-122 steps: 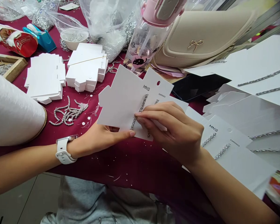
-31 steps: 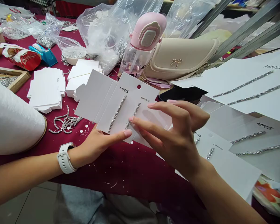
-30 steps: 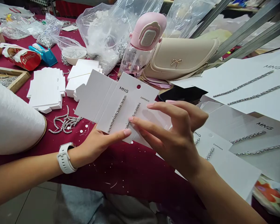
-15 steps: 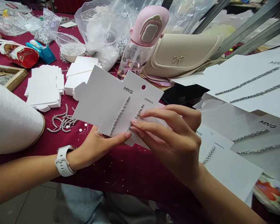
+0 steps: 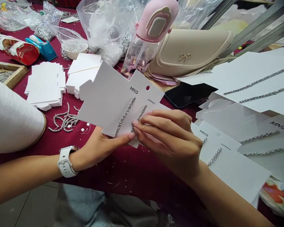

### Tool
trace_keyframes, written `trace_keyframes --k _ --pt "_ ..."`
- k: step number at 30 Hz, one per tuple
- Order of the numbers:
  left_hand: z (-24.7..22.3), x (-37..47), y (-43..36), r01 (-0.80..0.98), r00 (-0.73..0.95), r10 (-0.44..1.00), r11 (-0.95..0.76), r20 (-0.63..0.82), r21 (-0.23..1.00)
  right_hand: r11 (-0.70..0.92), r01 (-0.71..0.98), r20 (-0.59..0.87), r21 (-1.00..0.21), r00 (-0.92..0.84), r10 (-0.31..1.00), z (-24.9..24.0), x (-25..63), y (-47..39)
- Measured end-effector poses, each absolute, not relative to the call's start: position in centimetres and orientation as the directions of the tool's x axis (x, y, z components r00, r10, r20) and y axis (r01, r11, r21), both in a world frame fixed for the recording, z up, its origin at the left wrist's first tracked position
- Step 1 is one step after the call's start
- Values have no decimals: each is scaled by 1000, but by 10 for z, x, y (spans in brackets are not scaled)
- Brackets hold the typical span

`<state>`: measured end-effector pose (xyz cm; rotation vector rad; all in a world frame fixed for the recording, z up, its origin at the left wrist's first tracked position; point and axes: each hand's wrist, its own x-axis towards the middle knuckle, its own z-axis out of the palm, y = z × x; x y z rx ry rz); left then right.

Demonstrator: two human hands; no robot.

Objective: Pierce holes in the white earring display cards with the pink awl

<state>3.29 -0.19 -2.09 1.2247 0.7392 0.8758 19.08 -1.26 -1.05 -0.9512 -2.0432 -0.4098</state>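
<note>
My left hand (image 5: 100, 148), with a white watch (image 5: 66, 162) on its wrist, holds a white earring card (image 5: 104, 97) from below. Its thumb lies over the card's lower edge; the other fingers are hidden behind. A silver chain earring (image 5: 125, 116) hangs down the card's face. Beside it is a second silver earring (image 5: 142, 112), its lower part pinched between the thumb and fingers of my right hand (image 5: 172, 134). Left of my hands, a tangle of loose silver earrings (image 5: 65, 119) lies on the dark red cloth (image 5: 123, 171).
Stacks of blank cards (image 5: 44, 83) stand behind the loose earrings. Finished earring cards (image 5: 232, 170) overlap at the right. Farther back are a pink-lidded bottle (image 5: 156, 22), a cream handbag (image 5: 194, 50), a phone (image 5: 186, 94) and a blue tape dispenser (image 5: 44, 49). A white cone (image 5: 14, 119) juts in at left.
The view has shifted slightly, and the card sits a little differently in it. My right-hand fingers have drawn closer together at the second earring. Both hands keep their hold.
</note>
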Motion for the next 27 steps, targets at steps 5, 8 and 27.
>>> trace_keyframes --k 5,8,27 --pt "-21 32 -2 -169 494 869 102 -5 980 675 738 801 -14 -396 449 -11 190 -13" --pt "-22 32 -3 -152 498 867 108 -18 983 654 757 795 6 -400 456 -11 191 -13" --pt "-22 30 -5 -121 474 879 128 -56 984 655 737 726 -165 -359 587 -4 192 -14"
